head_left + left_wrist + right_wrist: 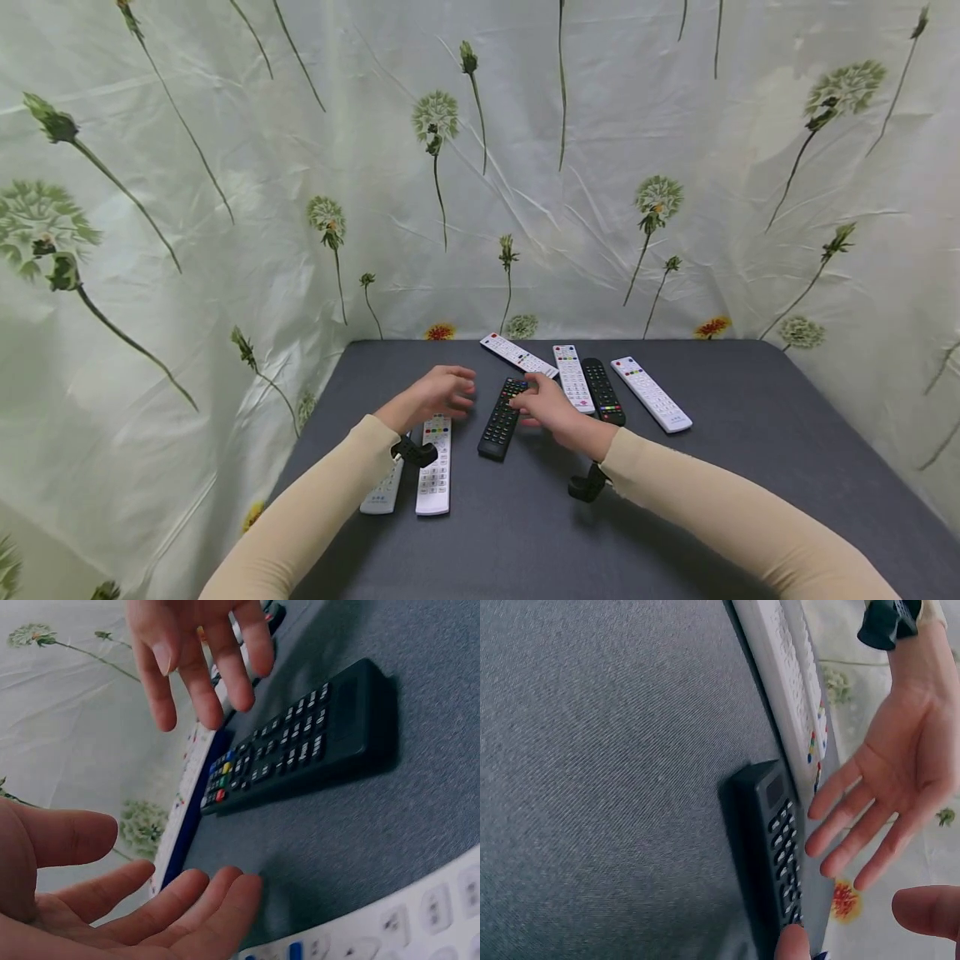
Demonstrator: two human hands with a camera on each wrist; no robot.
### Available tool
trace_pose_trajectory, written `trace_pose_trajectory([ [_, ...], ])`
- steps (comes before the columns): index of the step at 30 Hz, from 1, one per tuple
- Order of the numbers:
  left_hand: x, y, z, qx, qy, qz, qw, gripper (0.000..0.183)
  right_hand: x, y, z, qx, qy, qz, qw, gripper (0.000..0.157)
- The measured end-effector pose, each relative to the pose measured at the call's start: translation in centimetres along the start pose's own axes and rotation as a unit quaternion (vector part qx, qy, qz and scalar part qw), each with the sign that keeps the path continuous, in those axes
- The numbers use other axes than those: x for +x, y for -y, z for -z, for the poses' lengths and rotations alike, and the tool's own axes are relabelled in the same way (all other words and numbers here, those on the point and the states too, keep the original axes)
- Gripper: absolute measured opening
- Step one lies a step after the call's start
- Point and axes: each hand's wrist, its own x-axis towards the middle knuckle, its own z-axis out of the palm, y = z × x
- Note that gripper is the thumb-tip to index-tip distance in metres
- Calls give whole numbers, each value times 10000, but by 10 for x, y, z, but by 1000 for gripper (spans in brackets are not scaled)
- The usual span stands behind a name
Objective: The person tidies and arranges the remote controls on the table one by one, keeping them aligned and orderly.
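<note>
A black remote control (498, 433) lies face up between the two hands, slightly aslant. My left hand (442, 392) hovers to its left, above the top end of a white remote (433, 479); the fingers are loosely bent and hold nothing. My right hand (551, 408) is over the upper right side of the black remote, with thumb and fingers apart. Seen from the left wrist, the right hand (206, 656) has loosely extended fingers above the black remote (300, 739). In the right wrist view, a fingertip (793, 946) overlaps that remote; contact cannot be told.
Another white remote (384, 492) is partly hidden under the left wrist. Behind and right of the right hand lie a slanted white remote (517, 354), a white one (573, 377), a black one (602, 392) and a white one (651, 394). A flowered curtain (525, 167) borders the dark table (712, 417).
</note>
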Motion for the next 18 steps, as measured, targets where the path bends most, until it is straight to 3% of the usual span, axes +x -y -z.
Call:
trace_pose_trajectory([
  [8,4,11,-17,-226,222,367,9988,44,4,-18,0,295,113,-667,9973,79],
  [13,4,16,-24,-149,372,375,9985,42,7,-28,-5,312,425,-743,9958,79],
  [18,6,21,-27,15,408,312,9987,38,8,-31,-9,414,400,-691,9959,76],
])
